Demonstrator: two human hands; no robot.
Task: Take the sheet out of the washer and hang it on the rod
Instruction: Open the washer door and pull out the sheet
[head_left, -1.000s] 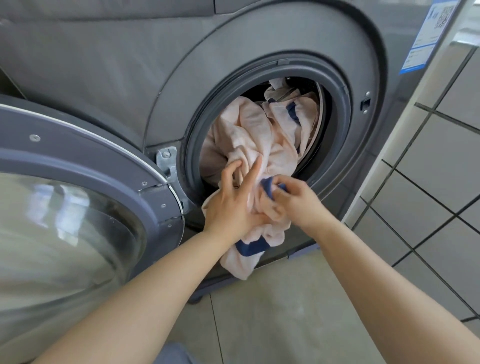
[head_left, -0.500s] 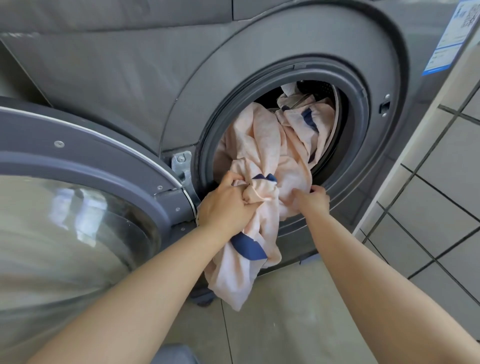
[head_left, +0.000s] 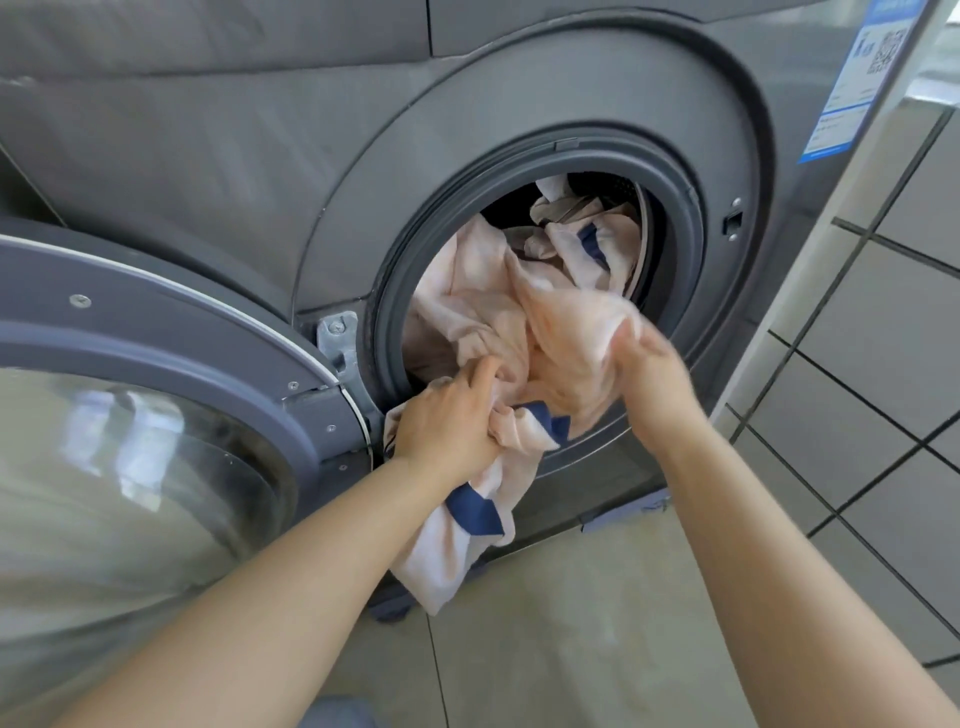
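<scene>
Pink sheet (head_left: 498, 306) half out of washer (head_left: 519, 93) drum, tail dangling toward floor (head_left: 597, 623). My left hand (head_left: 447, 421) grip bunches fabric at door rim; right hand (head_left: 649, 364), blurred, pinches upper fold. Advice: gather hand over hand, keep tail off floor.

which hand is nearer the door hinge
Left. The left hand grips the sheet just right of and below the hinge; the right hand is across the opening.

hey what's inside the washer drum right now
The pink sheet with navy patches fills most of the drum, part of it hanging out over the rim. The bunched fabric hides whatever lies beneath or behind it.
</scene>
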